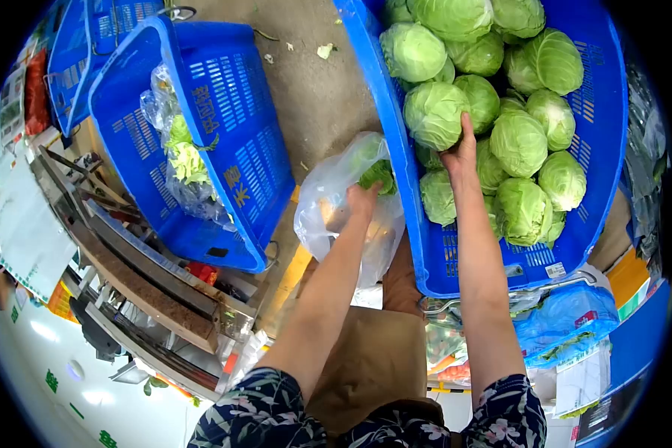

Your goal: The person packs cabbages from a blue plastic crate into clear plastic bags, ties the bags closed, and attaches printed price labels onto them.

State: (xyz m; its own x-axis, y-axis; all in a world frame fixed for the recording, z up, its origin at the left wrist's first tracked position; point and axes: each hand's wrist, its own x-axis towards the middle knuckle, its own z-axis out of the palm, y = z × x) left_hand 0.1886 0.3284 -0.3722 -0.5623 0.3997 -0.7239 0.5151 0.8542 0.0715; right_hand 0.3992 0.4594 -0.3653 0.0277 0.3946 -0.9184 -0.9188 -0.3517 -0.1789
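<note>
My right hand [461, 147] is wrapped round the lower right side of a pale green cabbage [433, 113] at the left wall of a large blue crate [412, 224]. Several other cabbages [520, 143] are heaped beside and beyond it. My left hand [362, 200] is closed at the edge of a clear plastic bag [322, 224], left of the crate. Right by its fingers, a darker green leafy thing [378, 175] shows at the bag's mouth; part of it is hidden. The fingertips of my left hand are partly out of sight.
At the left stands a tilted blue crate [257, 160] with clear plastic and leaf scraps [190, 160] in it. Another blue crate [69, 71] is behind it. A rusty metal frame [138, 280] runs along the lower left. A blue plastic bag [567, 317] lies below the cabbage crate.
</note>
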